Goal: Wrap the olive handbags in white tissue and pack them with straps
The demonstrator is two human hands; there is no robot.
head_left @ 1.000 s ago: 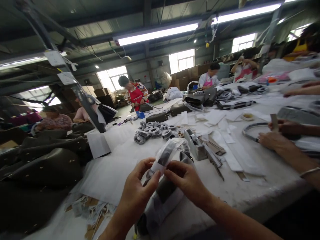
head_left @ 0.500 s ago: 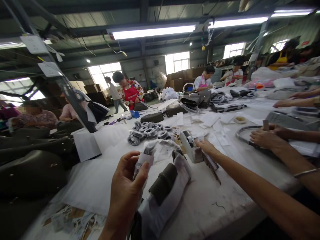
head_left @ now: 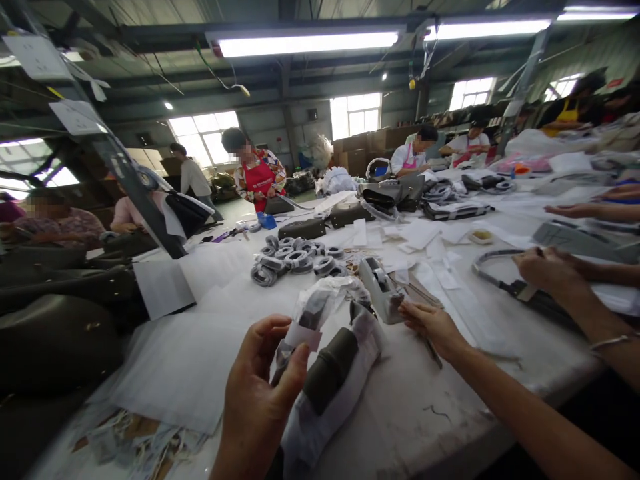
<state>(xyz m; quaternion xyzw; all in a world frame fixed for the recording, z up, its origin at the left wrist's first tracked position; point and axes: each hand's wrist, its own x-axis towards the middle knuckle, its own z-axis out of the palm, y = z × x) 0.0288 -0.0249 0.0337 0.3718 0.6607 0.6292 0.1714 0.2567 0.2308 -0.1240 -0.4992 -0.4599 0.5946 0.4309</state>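
Observation:
My left hand [head_left: 267,373] grips a dark strap [head_left: 314,311] covered in clear wrap, with a pale paper band [head_left: 305,335] round it under the thumb. Beside it lies a dark olive bag [head_left: 333,367] partly covered with white wrapping. My right hand [head_left: 433,327] is at the near end of a grey tape dispenser [head_left: 381,291], its fingers pinched together; what they hold, if anything, is too small to make out.
Rolled grey straps [head_left: 295,257] lie in a pile behind the bag. White sheets [head_left: 175,367] and tags [head_left: 145,440] are at the left. A person's hands [head_left: 555,273] work on a handle at the right. More people stand or sit farther back.
My left hand and the wrapped strap have shifted slightly right. My right hand has moved a little right and down along the dispenser, and its fingers have drawn together.

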